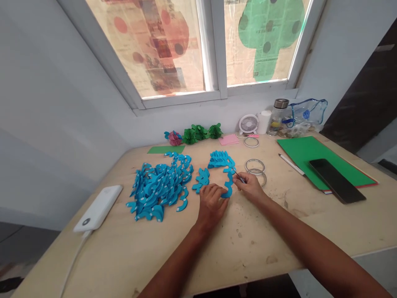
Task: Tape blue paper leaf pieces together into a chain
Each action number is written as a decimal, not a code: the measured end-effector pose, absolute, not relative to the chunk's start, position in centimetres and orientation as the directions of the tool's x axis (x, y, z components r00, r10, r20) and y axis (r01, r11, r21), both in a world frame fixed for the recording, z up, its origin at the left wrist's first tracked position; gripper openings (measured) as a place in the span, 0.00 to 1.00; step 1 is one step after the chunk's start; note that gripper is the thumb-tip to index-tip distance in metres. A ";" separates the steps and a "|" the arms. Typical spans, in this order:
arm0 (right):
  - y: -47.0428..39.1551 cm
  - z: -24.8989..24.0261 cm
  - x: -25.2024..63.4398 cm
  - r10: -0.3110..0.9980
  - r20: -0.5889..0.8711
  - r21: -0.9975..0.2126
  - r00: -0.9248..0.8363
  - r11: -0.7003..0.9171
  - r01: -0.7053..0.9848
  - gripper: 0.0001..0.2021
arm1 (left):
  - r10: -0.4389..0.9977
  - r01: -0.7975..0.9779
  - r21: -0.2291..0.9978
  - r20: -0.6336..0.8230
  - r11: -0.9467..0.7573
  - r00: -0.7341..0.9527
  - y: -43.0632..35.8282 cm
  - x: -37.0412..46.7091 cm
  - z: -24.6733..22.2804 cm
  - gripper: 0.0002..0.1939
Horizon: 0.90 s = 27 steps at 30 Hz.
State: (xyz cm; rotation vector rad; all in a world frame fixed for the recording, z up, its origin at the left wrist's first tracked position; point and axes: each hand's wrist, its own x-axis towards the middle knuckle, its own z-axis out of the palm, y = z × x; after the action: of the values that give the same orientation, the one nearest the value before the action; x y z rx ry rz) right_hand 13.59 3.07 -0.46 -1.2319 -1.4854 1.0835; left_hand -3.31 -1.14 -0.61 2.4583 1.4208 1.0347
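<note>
My left hand (212,203) rests on the table, its fingertips closed on the lower end of a wavy blue paper piece (228,185). In my right hand (250,188) is a thin, dark, pointed tool (238,175), its tip reaching toward the upper part of that piece. Just beyond lies a row of overlapping blue paper pieces (219,159). A smaller blue cluster (202,179) sits above my left hand. Farther left is a large heap of blue scalloped paper pieces (158,186), many with small white patches.
Rolls of thin tape (254,165) lie beyond my right hand. To the right are a white pen (291,164), green sheets (310,155) and a black phone (336,181). A white power bank (98,208) lies left. Paper flowers (198,133), a small fan (248,124) and a bottle (278,117) line the wall.
</note>
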 end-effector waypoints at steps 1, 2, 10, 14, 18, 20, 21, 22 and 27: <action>3.1 -0.6 13.6 0.989 0.104 -0.970 -0.106 0.125 0.210 0.14 | 0.799 0.711 0.423 0.500 -0.562 0.335 -1.2 -3.3 -0.6 0.05; 3.1 -0.7 13.6 0.988 0.110 -0.966 -0.108 0.132 0.224 0.13 | 0.797 0.697 0.436 0.500 -0.570 0.339 -1.2 -3.3 -0.6 0.05; 2.8 -0.6 13.7 0.977 0.164 -0.907 -0.137 0.204 0.368 0.11 | 0.970 0.320 0.916 0.242 -0.241 0.036 0.5 -3.3 -0.1 0.11; 2.4 -0.3 13.5 0.966 0.202 -0.866 -0.163 0.254 0.431 0.09 | 0.995 -0.018 0.995 0.101 -0.101 0.008 1.8 -1.9 0.4 0.13; 2.3 -0.2 13.6 0.957 0.226 -0.824 -0.182 0.287 0.488 0.08 | 0.998 -0.169 0.984 0.058 -0.059 -0.014 2.2 -0.6 0.4 0.11; 2.2 -0.1 13.7 0.954 0.242 -0.787 -0.178 0.300 0.539 0.08 | 0.997 -0.196 0.979 0.035 -0.046 -0.062 2.2 -0.4 0.1 0.10; 2.2 -0.1 13.8 0.952 0.254 -0.762 -0.171 0.306 0.570 0.09 | 0.996 -0.202 0.978 0.024 -0.042 -0.090 2.2 -0.4 -0.1 0.10; 2.2 -0.1 13.8 0.950 0.268 -0.735 -0.161 0.310 0.603 0.10 | 0.993 -0.206 0.978 0.012 -0.036 -0.117 2.2 -0.5 -0.3 0.10; 2.0 0.2 13.8 0.936 0.326 -0.636 -0.129 0.318 0.703 0.14 | 0.981 -0.225 0.974 -0.029 -0.015 -0.189 1.9 -1.1 -1.0 0.17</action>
State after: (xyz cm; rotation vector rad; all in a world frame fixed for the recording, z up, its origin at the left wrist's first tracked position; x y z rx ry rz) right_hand 13.79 1.98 0.19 -1.4491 -1.8969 0.4320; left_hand -1.07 1.95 -0.96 0.9363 1.1771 1.4416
